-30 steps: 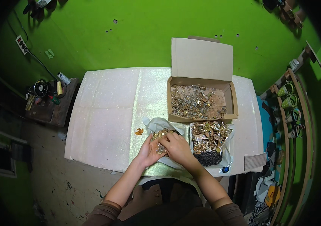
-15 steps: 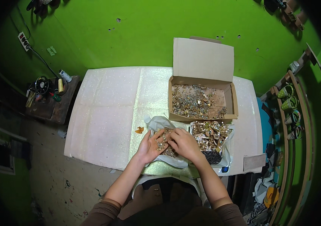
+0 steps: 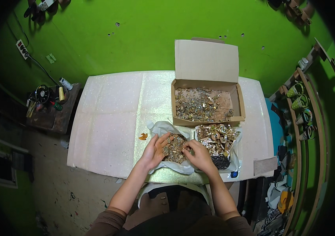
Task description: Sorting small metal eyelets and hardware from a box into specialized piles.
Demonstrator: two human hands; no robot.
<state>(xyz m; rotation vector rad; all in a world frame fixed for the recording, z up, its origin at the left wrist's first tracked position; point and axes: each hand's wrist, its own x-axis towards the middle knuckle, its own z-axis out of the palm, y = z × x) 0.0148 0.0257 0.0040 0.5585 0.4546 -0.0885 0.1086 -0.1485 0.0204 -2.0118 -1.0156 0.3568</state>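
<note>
A white-lined tray (image 3: 161, 128) near the table's front edge holds a heap of small brown, gold and silvery bits (image 3: 175, 148), too small to name. My left hand (image 3: 154, 151) is at the heap's left side, its fingers stretched and its palm toward the bits. On the heap's right side my right hand (image 3: 199, 155) has thumb and fingertips pinched together; what they hold is too small to make out. Right beside stands a second tray (image 3: 236, 146) with shiny gold and brown pieces (image 3: 216, 137) and a small black pile (image 3: 220, 161).
Behind the trays an open cardboard box (image 3: 207, 121) holds scattered small shiny pieces, its lid upright. A brown leaf-like scrap (image 3: 143, 136) lies left on the white sparkly table cover (image 3: 104, 122). A printed card (image 3: 265, 166) and shoe rack (image 3: 302, 106) are at right.
My left hand, palm up with small bits on it before, has turned toward the heap, and no bits show on it. My right hand has moved right, away from the left palm.
</note>
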